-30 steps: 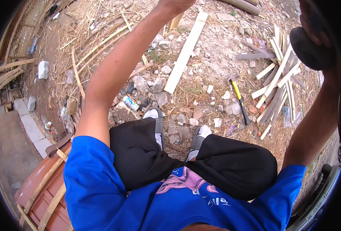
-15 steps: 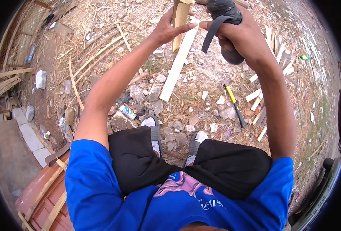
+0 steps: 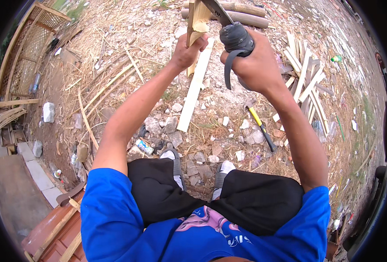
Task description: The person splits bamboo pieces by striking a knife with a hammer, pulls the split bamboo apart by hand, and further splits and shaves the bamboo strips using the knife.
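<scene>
My left hand is closed around a split piece of bamboo, which stands upright at the top edge of the view. In my right hand is a machete; its grip is wrapped in black and a black strap hangs from it. The dark blade reaches up and to the left, close to the bamboo's upper part; whether it touches cannot be made out. Beneath my left hand a pale flat bamboo strip lies slanting on the ground.
A hammer with a yellow and black handle lies before my right foot. Split strips are piled at the right. Bamboo poles lie at the far side. Stones, a can and a lattice panel are at the left.
My left hand has moved down and closed around the bamboo. My right hand has come left and down, apart from the pale strip, and the machete's blade now shows.
</scene>
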`<state>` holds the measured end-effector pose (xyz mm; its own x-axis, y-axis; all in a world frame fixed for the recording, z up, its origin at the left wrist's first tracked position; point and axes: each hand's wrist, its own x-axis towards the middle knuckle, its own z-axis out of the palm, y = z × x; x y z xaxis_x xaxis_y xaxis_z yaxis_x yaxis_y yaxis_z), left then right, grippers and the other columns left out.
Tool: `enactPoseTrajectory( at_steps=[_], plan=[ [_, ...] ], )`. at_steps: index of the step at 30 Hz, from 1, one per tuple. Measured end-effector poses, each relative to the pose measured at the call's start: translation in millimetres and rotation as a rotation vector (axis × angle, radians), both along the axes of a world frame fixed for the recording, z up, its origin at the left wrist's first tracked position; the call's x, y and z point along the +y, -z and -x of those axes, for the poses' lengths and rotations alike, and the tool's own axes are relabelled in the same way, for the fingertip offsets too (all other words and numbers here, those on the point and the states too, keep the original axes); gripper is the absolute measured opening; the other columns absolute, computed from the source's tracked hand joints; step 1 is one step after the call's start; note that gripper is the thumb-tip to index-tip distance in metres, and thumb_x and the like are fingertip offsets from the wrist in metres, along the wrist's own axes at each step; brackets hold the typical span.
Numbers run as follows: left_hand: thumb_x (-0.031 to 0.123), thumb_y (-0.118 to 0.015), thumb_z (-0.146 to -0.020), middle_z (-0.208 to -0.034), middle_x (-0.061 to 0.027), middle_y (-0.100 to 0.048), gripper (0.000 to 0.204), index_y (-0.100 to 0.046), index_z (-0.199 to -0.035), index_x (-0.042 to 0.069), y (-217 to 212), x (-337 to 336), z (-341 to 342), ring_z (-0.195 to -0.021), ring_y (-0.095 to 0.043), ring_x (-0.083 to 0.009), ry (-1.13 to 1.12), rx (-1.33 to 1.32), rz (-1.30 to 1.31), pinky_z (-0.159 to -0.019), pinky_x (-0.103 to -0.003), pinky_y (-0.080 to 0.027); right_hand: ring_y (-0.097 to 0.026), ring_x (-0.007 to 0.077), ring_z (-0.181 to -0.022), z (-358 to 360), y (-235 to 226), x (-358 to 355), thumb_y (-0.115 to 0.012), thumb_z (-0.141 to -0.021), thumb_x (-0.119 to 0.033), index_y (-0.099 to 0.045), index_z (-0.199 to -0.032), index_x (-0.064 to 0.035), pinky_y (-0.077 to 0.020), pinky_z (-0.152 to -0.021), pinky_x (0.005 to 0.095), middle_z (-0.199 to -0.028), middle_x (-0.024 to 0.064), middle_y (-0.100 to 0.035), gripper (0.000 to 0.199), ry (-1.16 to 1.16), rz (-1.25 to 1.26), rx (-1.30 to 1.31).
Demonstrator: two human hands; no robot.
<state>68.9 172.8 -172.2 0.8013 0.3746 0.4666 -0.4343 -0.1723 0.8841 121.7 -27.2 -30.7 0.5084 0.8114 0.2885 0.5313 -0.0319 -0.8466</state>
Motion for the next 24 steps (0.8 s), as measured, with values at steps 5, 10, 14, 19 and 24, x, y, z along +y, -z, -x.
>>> enactPoseTrajectory(
  at_steps=[5, 10, 14, 19, 24],
  plan=[
    [0.027, -0.052, -0.099, -0.065, 0.0023, -0.042, 0.028, -0.049, -0.080, 0.006, -4.2, -8.7, 7.8, -0.061, -0.041, -0.0095, -0.004, -0.001, 0.075, -0.058, -0.026, -0.034, -0.064, 0.0250, -0.069, 4.0, 11.4, 6.1, -0.067, -0.069, -0.010, -0.066, -0.096, -0.0037, -0.0491, -0.067, 0.0345, -0.079, 0.0148, -0.067, 0.028, 0.003, 0.005, -0.064],
    [0.028, -0.052, -0.099, -0.066, 0.0011, -0.044, 0.028, -0.050, -0.083, 0.005, -3.0, 3.8, 10.6, -0.062, -0.043, -0.0104, -0.031, 0.001, 0.018, -0.059, -0.027, -0.036, -0.059, 0.0205, -0.067, 9.9, 18.5, 17.9, -0.072, -0.069, -0.014, -0.062, -0.095, -0.0011, -0.0480, -0.067, 0.0332, -0.076, 0.0100, -0.065, 0.031, 0.072, -0.105, -0.186],
    [0.032, -0.052, -0.099, -0.066, 0.0000, -0.046, 0.033, -0.051, -0.081, 0.005, -5.7, -2.7, 10.0, -0.063, -0.046, -0.0110, -0.008, -0.025, 0.059, -0.060, -0.028, -0.038, -0.066, 0.0329, -0.072, 12.5, 17.1, 18.3, -0.068, -0.069, -0.012, -0.065, -0.100, -0.0016, -0.0510, -0.069, 0.0382, -0.081, 0.0177, -0.067, 0.032, 0.106, -0.074, -0.182],
    [0.036, -0.055, -0.098, -0.065, 0.0003, -0.048, 0.037, -0.053, -0.079, 0.004, -4.7, 5.8, 6.4, -0.063, -0.047, -0.0108, -0.044, 0.025, 0.029, -0.059, -0.028, -0.039, -0.058, 0.0174, -0.061, 8.4, -7.4, 13.3, -0.067, -0.071, -0.014, -0.066, -0.097, -0.0014, -0.0456, -0.057, 0.0321, -0.070, 0.0065, -0.063, 0.029, -0.080, 0.143, 0.274],
    [0.039, -0.059, -0.096, -0.067, 0.0024, -0.052, 0.036, -0.060, -0.086, 0.004, 2.7, -9.7, 5.7, -0.064, -0.047, -0.0078, -0.075, 0.054, -0.046, -0.058, -0.026, -0.039, -0.046, 0.0066, -0.045, 21.8, -10.2, -18.4, -0.066, -0.075, -0.006, -0.052, -0.091, -0.0034, -0.0354, -0.042, 0.0229, -0.059, -0.0005, -0.050, 0.021, -0.063, 0.124, 0.261]
  ],
)
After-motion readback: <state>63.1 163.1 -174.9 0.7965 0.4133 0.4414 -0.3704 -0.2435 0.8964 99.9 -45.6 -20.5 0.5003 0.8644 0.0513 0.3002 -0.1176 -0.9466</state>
